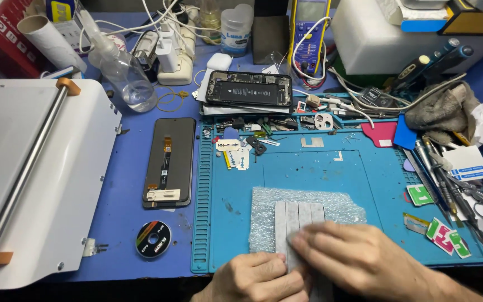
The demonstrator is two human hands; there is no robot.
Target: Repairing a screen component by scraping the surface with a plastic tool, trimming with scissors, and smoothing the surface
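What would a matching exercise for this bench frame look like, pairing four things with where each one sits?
Things:
1. Grey strips
2. Opened phone
3. Detached phone screen
4. Clear squeeze bottle

Places:
A. Face down on the bare blue table, left of the blue work mat
B. Lying on its side near the white machine
C. On a sheet of bubble wrap, under the left hand and right hand
D. Beyond the mat's far edge, internals facing up

Pairs: 1-C, 2-D, 3-A, 4-B
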